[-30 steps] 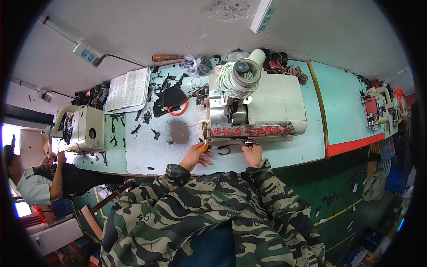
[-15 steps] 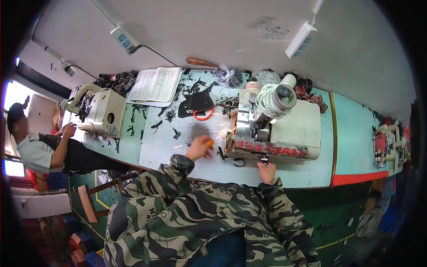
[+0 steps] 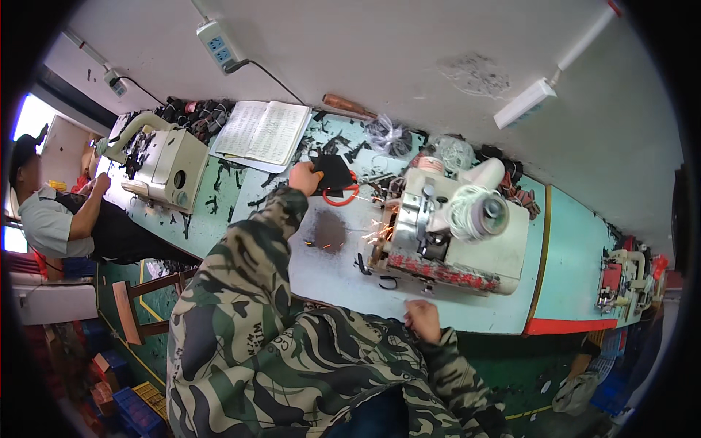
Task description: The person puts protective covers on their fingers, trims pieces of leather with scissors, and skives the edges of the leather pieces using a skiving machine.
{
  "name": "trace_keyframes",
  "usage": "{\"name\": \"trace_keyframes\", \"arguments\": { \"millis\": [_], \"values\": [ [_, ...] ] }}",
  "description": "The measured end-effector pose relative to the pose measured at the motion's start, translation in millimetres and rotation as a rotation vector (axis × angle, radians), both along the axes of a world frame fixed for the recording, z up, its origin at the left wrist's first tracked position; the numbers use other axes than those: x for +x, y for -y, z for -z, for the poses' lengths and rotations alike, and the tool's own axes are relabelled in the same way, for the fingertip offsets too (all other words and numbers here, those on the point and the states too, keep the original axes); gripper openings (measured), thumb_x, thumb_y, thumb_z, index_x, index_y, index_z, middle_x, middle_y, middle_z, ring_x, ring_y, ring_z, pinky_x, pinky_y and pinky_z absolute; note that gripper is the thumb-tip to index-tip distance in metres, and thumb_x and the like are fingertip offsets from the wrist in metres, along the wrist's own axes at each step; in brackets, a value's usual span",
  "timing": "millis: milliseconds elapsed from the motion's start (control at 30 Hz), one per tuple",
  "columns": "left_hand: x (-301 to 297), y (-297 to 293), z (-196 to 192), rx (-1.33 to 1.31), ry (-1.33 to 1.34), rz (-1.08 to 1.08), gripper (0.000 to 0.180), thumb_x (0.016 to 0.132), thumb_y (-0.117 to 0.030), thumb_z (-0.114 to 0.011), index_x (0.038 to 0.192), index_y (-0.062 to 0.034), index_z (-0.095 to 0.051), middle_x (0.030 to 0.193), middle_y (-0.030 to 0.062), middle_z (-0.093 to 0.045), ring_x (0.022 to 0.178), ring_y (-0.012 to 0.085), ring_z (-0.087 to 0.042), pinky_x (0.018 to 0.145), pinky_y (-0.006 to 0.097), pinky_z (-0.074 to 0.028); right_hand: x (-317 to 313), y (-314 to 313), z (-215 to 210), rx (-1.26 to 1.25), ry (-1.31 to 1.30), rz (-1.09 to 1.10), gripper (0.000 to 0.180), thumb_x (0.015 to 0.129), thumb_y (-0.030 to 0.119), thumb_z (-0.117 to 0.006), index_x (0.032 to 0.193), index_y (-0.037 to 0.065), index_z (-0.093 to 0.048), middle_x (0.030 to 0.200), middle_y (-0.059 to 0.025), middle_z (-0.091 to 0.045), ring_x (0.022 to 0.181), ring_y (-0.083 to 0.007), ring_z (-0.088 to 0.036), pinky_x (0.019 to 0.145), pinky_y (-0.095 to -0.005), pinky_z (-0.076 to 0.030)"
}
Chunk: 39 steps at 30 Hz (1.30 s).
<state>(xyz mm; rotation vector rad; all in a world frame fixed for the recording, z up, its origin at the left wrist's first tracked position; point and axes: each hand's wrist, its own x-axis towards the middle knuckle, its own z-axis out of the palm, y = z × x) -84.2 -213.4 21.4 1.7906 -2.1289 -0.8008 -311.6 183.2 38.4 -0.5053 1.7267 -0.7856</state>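
My left hand (image 3: 303, 179) is at the left edge of a black fabric piece (image 3: 334, 174) on the table, its fingers curled against the edge and partly hidden. Red-orange loop handles (image 3: 340, 197) lie beside the black piece. To the right stands a worn, white skiving-type machine (image 3: 478, 252) with red-marked paint along its front; sparks (image 3: 380, 230) fly from its left end. My right hand (image 3: 423, 320) hangs at the table's front edge, apart from the machine, fingers curled in with nothing visible in them. A small black curved strip (image 3: 388, 282) lies near the machine's front.
An open notebook (image 3: 264, 131) lies by the wall among black scraps. A wooden-handled tool (image 3: 348, 105) and a bagged bundle (image 3: 389, 136) are behind. White cord (image 3: 471, 212) is coiled around the machine's top. A co-worker (image 3: 55, 212) sits left at another machine (image 3: 168, 168). A wooden chair (image 3: 128, 312) stands below.
My left hand has moved up from the middle of the table to the black fabric piece. My right hand has let go of the machine's front knob and drawn back. The view has shifted slightly.
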Motion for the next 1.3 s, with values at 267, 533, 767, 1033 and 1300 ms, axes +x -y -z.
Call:
{"name": "trace_keyframes", "arguments": {
  "millis": [267, 533, 767, 1033, 1300],
  "values": [
    [109.8, -70.4, 5.7, 0.788, -0.578, 0.044, 0.007, 0.082, -0.004, -0.056, 0.086, 0.0027, -0.056, 0.065, 0.0082, -0.06, 0.049, 0.0135, -0.058, 0.044, 0.024, -0.047, 132.3, 246.1, -32.0, -0.229, -0.119, -0.044, 0.044, 0.086, 0.02, -0.053, 0.119, -0.005, -0.039, 0.072, -0.0103, -0.062, 0.052, -0.0162, -0.06, 0.043, -0.0265, -0.047],
    [99.8, -78.2, -9.7, -0.058, -0.247, 0.432, 0.017, 0.072, -0.009, -0.061, 0.088, -0.004, -0.058, 0.083, 0.0113, -0.057, 0.081, 0.0303, -0.055, 0.069, 0.038, -0.046, 98.0, 355.3, 82.5, 0.171, -0.582, 0.197, 0.073, 0.079, 0.046, -0.06, 0.106, -0.014, -0.027, 0.077, -0.0226, -0.06, 0.052, -0.0287, -0.062, 0.049, -0.0346, -0.051],
    [102.7, -54.5, -3.1, 0.049, -0.096, 0.484, 0.016, 0.073, -0.012, -0.062, 0.087, -0.0051, -0.059, 0.082, 0.011, -0.054, 0.083, 0.031, -0.054, 0.067, 0.04, -0.045, 135.4, 340.7, 38.1, 0.2, -0.699, 0.194, 0.055, 0.068, 0.024, -0.066, 0.11, -0.002, -0.041, 0.094, -0.022, -0.062, 0.088, -0.0327, -0.062, 0.08, -0.0376, -0.048],
    [36.1, 4.7, -6.3, -0.299, -0.007, 0.206, 0.022, 0.07, -0.017, -0.068, 0.083, -0.0026, -0.056, 0.08, 0.0129, -0.052, 0.081, 0.0315, -0.053, 0.065, 0.041, -0.044, 133.6, 250.1, -42.7, -0.079, -0.091, 0.279, 0.049, 0.075, 0.042, -0.068, 0.098, 0.004, -0.047, 0.068, -0.0062, -0.055, 0.068, -0.0183, -0.06, 0.055, -0.0338, -0.048],
    [26.5, 2.6, -30.2, 0.184, -0.551, 0.176, 0.015, 0.075, -0.004, -0.057, 0.089, 0.0023, -0.056, 0.073, 0.0133, -0.061, 0.063, 0.0235, -0.062, 0.051, 0.031, -0.047, 143.8, 188.5, -43.7, -0.07, 0.367, 0.177, 0.066, 0.086, 0.059, -0.042, 0.109, -0.003, -0.044, 0.078, -0.0076, -0.048, 0.06, -0.015, -0.051, 0.049, -0.0279, -0.042]
  ]
}}
